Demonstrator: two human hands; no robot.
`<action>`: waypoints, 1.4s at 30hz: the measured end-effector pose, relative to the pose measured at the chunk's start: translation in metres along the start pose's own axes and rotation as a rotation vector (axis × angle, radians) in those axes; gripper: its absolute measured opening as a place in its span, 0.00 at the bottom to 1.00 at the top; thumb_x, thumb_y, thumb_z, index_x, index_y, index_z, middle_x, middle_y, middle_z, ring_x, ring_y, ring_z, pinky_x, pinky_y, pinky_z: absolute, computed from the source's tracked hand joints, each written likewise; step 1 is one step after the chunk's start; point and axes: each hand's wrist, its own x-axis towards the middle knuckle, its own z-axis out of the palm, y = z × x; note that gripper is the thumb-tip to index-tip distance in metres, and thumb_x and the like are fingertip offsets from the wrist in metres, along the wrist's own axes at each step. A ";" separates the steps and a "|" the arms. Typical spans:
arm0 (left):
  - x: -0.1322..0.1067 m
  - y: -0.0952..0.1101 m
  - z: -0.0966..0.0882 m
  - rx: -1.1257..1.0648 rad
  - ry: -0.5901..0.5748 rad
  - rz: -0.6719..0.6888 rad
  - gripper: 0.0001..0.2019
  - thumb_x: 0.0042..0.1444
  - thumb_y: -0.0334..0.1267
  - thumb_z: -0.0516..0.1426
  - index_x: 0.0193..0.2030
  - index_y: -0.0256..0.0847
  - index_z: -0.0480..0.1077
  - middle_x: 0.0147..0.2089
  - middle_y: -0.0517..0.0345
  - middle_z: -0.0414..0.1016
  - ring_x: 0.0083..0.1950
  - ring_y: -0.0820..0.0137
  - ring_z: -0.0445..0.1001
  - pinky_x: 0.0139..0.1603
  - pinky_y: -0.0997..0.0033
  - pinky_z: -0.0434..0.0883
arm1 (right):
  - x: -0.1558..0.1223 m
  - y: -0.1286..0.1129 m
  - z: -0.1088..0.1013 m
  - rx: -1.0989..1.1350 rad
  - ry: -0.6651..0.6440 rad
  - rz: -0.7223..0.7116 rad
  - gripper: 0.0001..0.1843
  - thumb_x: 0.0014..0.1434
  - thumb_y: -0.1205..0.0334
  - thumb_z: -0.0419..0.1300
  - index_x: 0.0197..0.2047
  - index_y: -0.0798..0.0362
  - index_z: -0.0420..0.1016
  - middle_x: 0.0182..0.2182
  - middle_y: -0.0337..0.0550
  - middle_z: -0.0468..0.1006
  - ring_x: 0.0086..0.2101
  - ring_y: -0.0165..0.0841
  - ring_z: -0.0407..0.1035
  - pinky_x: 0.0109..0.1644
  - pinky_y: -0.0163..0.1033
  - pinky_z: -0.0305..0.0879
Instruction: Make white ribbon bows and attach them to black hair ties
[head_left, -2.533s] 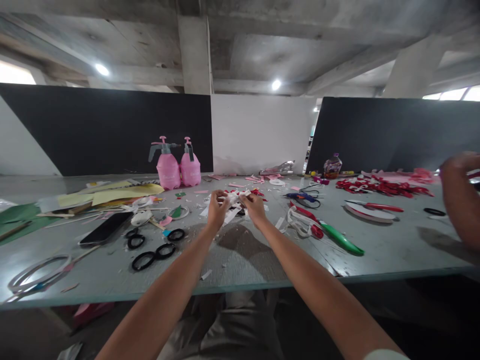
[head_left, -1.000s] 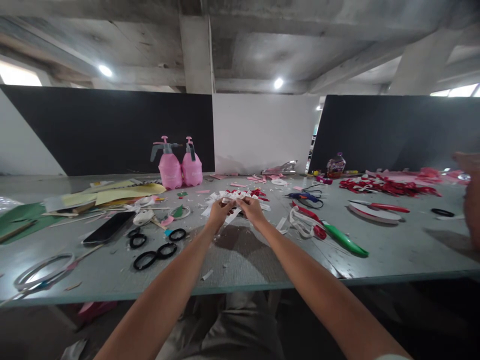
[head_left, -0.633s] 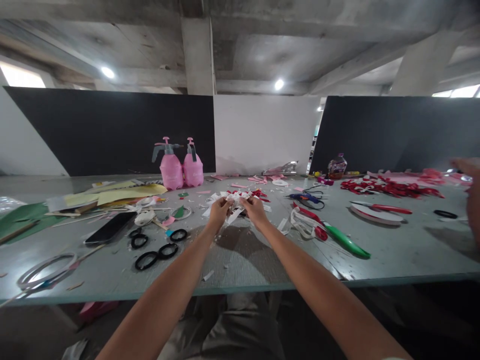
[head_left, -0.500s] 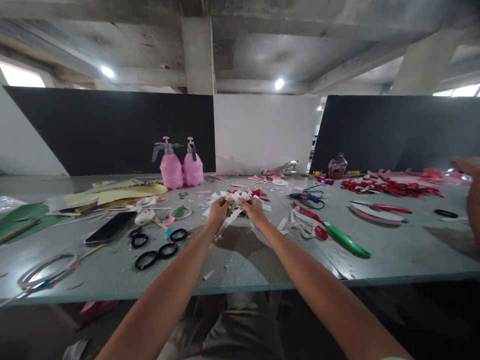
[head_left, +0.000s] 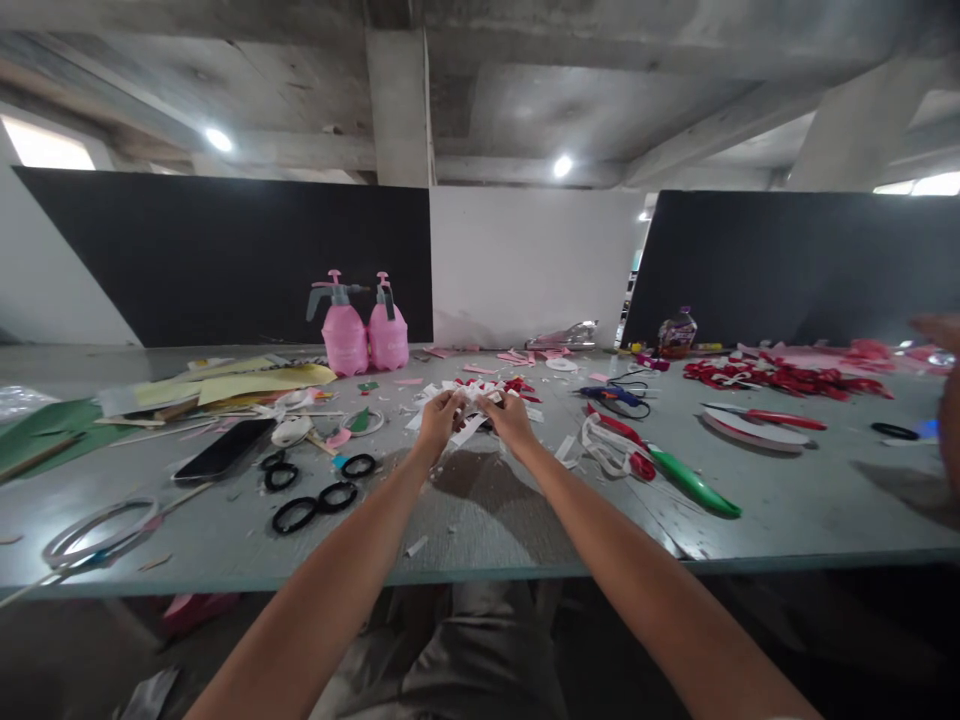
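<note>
Both hands meet over a heap of white strips [head_left: 469, 388] in the middle of the table. My left hand [head_left: 441, 416] is closed, its fingertips pinching a white strip [head_left: 469, 429]. Close beside it, my right hand [head_left: 510, 414] is also closed, thumb and fingers pressed on white strip material. Whether the strips are ribbon or paper is too small to tell. Some red pieces [head_left: 519, 385] lie just behind the right hand. To the right are a blue glue gun [head_left: 616, 395], a bundle of white and red ribbon [head_left: 609, 445] and a green-handled tool [head_left: 696, 483].
Black rings [head_left: 315, 506] and a phone [head_left: 225, 450] lie to the left. Two pink spray bottles [head_left: 367, 338] stand at the back. A ribbon roll [head_left: 754, 428] and a red ribbon pile [head_left: 787, 376] are on the right. Another person's arm [head_left: 951, 430] reaches in at the far right.
The view has shifted very slightly. My hands stay in the same place, pinching the white strips. At the far right edge, the other person's arm has moved a little.
</note>
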 end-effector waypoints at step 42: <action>-0.007 -0.001 0.000 0.186 0.001 0.216 0.15 0.52 0.42 0.57 0.45 0.40 0.71 0.36 0.60 0.71 0.24 0.80 0.66 0.23 0.80 0.65 | -0.004 -0.014 -0.001 0.381 -0.028 0.299 0.21 0.47 0.43 0.62 0.22 0.52 0.63 0.13 0.31 0.58 0.13 0.23 0.50 0.16 0.32 0.43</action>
